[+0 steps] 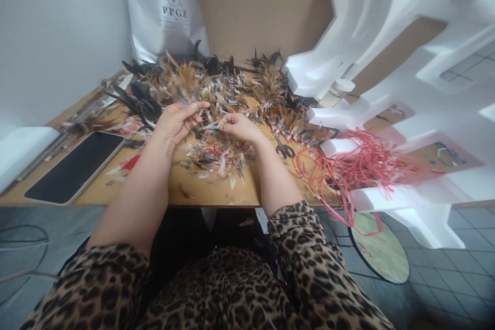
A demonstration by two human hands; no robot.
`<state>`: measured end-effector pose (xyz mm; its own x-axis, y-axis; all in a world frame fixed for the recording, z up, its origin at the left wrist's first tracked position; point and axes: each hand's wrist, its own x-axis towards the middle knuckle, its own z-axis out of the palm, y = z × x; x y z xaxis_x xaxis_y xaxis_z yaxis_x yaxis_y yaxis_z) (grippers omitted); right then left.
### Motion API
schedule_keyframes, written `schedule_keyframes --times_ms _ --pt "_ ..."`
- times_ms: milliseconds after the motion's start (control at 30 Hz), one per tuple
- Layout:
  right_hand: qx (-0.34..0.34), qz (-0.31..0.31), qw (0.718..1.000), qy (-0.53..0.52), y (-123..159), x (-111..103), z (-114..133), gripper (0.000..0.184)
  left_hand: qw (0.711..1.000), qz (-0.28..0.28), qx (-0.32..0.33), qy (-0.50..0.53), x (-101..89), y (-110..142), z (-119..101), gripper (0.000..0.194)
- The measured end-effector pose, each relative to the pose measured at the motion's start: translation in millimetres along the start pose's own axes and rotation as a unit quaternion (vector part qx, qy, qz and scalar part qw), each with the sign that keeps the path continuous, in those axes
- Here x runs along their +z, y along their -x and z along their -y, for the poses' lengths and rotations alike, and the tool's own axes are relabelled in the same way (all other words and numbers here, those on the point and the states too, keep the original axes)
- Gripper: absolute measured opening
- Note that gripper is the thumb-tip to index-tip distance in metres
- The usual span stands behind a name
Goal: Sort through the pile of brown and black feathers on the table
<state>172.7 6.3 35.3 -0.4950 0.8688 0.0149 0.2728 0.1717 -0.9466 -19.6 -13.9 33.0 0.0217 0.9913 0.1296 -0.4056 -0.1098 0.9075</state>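
Observation:
My left hand (178, 121) is closed, with thumb and forefinger pinched around the base of a bunch of brown feathers (186, 78). The bunch fans out above the knuckles and is slightly blurred. Just to its right, my right hand (236, 127) pinches a thin pale strip, which points left toward the other hand; whether it is a quill or a thread I cannot make out. Below both hands lie loose small feathers (222, 162) mixed with bits of red string. Behind them spreads a heap of brown, white and black feathers (228, 87).
Black scissors (285, 150) lie right of my right wrist. A tangle of red string (359, 165) hangs over white foam packing (309, 69) on the right. At the left are a phone (75, 167) and thin sticks (42, 157). A white printed bag (166, 20) stands behind.

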Motion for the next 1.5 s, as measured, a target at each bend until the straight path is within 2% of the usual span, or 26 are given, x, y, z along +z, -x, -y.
schedule_keyframes --times_ms 167,333,600,800,933,1133,1233,1300,1400,1500 --pt "-0.041 -0.071 0.996 0.033 0.8 -1.8 3.0 0.018 1.0 0.005 -0.013 -0.017 0.7 1.0 0.9 0.016" --pt "-0.076 -0.077 0.994 0.007 0.4 -3.8 3.4 0.021 0.994 0.03 -0.101 -0.03 0.7 -0.6 6.4 0.014" --pt "-0.095 -0.098 0.991 0.007 -2.0 -5.5 0.5 0.022 0.986 0.033 -0.158 -0.029 3.9 -0.8 9.0 0.008" --pt "-0.089 -0.114 0.989 0.024 -2.5 -4.7 -0.3 0.021 0.987 0.016 -0.156 -0.026 4.2 -2.2 13.1 0.006" --pt "-0.087 -0.125 0.987 0.056 -2.9 -3.9 1.0 0.019 0.986 0.008 -0.157 -0.06 6.4 -1.0 14.4 0.008" --pt "-0.156 -0.14 0.973 0.096 -5.4 -0.4 1.3 0.016 0.979 0.03 -0.161 -0.119 12.9 4.1 14.8 0.011" --pt "-0.162 -0.163 0.968 0.099 -7.3 0.9 -1.6 0.011 0.977 0.034 -0.152 -0.144 12.6 2.5 16.7 0.014" --pt "-0.145 -0.173 0.968 0.113 -7.4 0.6 -2.8 0.011 0.981 0.015 -0.133 -0.139 9.8 -1.2 18.9 0.015" --pt "-0.121 -0.157 0.968 0.157 -4.9 0.0 -0.8 0.018 0.987 -0.038 -0.107 -0.114 4.7 -7.7 22.3 0.014" --pt "-0.137 -0.136 0.953 0.233 0.7 3.6 7.6 0.018 0.984 -0.044 -0.099 -0.143 3.6 -9.8 23.9 0.016"
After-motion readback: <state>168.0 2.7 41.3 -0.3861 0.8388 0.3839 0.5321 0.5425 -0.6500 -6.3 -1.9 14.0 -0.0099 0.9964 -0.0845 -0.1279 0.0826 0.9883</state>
